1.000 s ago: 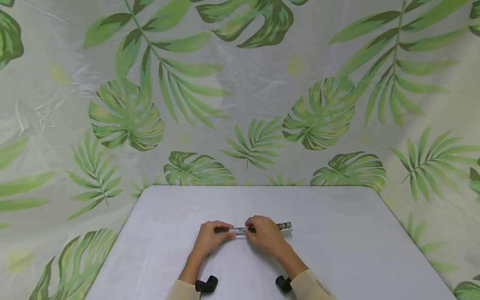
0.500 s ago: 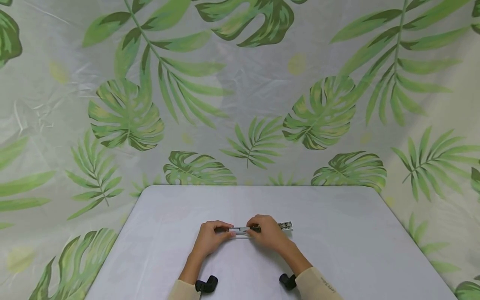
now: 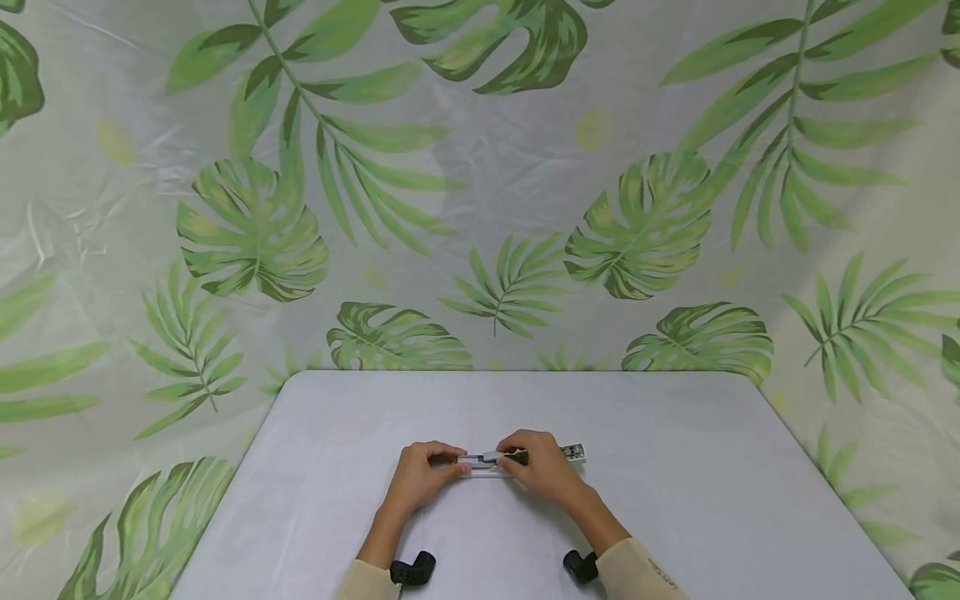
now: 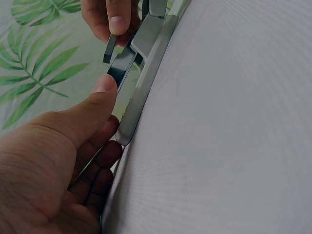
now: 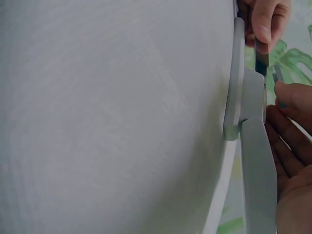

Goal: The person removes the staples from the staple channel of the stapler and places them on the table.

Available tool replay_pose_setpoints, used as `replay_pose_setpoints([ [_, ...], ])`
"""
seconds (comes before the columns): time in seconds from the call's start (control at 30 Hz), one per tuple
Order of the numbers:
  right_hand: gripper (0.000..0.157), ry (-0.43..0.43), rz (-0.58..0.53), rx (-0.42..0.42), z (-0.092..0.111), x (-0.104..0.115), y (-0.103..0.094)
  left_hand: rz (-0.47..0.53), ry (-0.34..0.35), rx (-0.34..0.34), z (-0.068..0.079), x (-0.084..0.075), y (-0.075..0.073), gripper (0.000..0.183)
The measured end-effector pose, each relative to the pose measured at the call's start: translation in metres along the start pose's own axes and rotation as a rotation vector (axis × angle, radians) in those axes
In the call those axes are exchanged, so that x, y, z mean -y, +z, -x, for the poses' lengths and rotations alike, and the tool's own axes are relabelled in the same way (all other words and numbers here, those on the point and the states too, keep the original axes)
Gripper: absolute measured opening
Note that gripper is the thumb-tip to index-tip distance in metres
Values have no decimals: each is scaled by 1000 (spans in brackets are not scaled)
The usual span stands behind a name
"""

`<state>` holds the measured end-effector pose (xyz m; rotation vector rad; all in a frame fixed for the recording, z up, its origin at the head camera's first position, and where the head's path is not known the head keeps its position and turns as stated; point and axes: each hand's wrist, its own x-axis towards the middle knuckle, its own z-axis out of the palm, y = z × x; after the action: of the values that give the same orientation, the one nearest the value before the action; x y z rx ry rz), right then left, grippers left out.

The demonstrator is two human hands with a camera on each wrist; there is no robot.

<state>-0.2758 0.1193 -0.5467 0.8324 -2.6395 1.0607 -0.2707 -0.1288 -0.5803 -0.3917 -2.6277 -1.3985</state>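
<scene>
A white stapler (image 3: 573,452) lies on the table with its top cover swung back to the right. My left hand (image 3: 415,479) holds its left end, thumb on the metal magazine (image 4: 122,66) and fingers by the tip of the base (image 4: 146,83). Over the magazine, my right hand (image 3: 542,468) pinches a short grey bar that looks like a strip of staples (image 4: 109,49) between thumb and fingertips. The strip (image 5: 278,73) is tilted and appears apart from the magazine in the right wrist view. The right hand hides the stapler's hinge in the head view.
A white table (image 3: 360,408) with rounded far corners bears the stapler. Behind it hangs a leaf-patterned sheet (image 3: 517,192). Black wrist devices (image 3: 414,569) stick out at both beige sleeves (image 3: 637,571).
My right hand has shifted slightly to the right along the stapler, showing more of the magazine and covering more of the swung-back cover. The left hand has stayed in place.
</scene>
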Motion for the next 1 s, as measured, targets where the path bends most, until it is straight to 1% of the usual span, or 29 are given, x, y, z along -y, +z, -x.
replay_pose_setpoints([
  [0.13,16,4,-35,0,1,-2,-2,4,-2,2,0,0,0,26],
  [0.27,16,-1,-37,-16,3,-5,-4,8,-8,0,0,0,1,26],
  [0.47,17,36,-56,-32,5,-4,-10,17,-8,-4,1,-2,0,24],
  [0.6,18,39,-40,-43,7,-4,-15,20,-14,-7,1,-2,0,23],
  [0.8,19,-3,-6,-81,12,-6,-24,22,-14,-4,1,-2,1,23],
  [1.0,19,46,11,-76,15,-8,-33,24,-23,-9,2,-1,1,22],
])
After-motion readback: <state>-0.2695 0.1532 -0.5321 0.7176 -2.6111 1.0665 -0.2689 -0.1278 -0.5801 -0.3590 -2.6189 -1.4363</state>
